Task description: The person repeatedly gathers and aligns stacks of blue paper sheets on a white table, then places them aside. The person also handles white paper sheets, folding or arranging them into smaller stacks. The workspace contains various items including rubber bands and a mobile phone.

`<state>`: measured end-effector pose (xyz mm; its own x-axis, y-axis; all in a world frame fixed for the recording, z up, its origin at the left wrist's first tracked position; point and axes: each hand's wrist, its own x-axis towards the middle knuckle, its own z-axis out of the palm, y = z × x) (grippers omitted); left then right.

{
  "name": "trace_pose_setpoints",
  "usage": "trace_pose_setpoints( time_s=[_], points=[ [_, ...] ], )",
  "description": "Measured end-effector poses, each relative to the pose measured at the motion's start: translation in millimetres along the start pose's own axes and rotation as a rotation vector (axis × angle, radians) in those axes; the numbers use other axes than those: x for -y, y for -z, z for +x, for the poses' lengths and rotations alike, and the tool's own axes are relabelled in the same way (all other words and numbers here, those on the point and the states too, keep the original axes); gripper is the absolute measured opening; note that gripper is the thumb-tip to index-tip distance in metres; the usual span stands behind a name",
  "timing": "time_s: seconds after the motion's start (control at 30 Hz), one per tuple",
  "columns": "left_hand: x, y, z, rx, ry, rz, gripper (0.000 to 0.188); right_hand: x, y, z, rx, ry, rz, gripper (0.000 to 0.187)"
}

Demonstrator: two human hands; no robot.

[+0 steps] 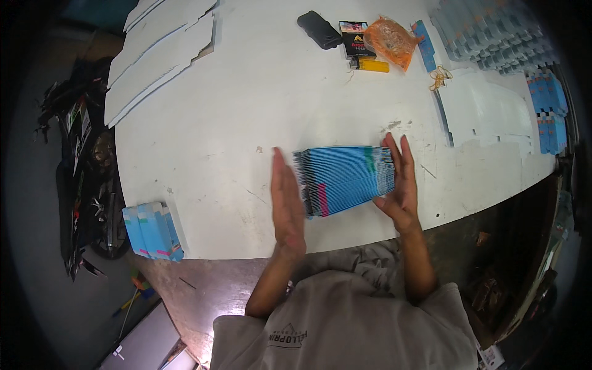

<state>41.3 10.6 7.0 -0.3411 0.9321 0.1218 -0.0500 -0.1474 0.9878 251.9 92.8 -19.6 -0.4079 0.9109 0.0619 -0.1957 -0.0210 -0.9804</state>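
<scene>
A thick stack of flat blue folded cartons [348, 180], with pink and green marks, lies on the white table between my hands. Their edges show as close parallel lines, and the left end looks uneven. My left hand [287, 206] is held flat, fingers straight, palm toward that uneven end, with a narrow gap at the fingertips. At the opposite end my right hand [402, 185] has its fingers stretched along the cartons and its thumb spread at the near corner, close against the stack. Neither hand is wrapped round it.
White card sheets [163, 55] overlap at the far left; more sheets [487, 111] lie right. Blue carton bundles stand at the left edge [153, 232] and right [547, 111]. At the back are a black phone [319, 29], a yellow lighter [372, 65], an orange bag [391, 42] and rubber bands [440, 78].
</scene>
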Motion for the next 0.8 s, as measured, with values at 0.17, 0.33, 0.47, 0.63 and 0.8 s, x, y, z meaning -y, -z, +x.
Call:
trace_pose_setpoints(
  time_s=[0.17, 0.33, 0.47, 0.63, 0.8],
  points=[
    [12.8, 32.2, -25.8, 0.269, -0.109, 0.840, 0.128, -0.3, 10.5, -39.5, -0.188, -0.030, -0.253, 0.095],
    [34.6, 7.9, -45.7, 0.212, -0.088, 0.903, 0.100, -5.4, -30.6, -73.4, -0.273, -0.035, -0.398, 0.063],
    [34.0, 2.9, -44.2, 0.153, -0.100, 0.895, 0.091, -5.0, -28.6, -73.2, -0.347, -0.015, -0.477, 0.051],
    [34.5, -2.0, -48.3, 0.089, -0.074, 0.892, 0.089, 0.9, -19.8, -64.8, -0.354, 0.087, -0.641, 0.037],
    [37.4, 0.0, -47.9, 0.019, -0.106, 0.893, 0.092, 3.6, -22.0, -64.1, -0.362, 0.126, -0.729, 0.032]
  ],
)
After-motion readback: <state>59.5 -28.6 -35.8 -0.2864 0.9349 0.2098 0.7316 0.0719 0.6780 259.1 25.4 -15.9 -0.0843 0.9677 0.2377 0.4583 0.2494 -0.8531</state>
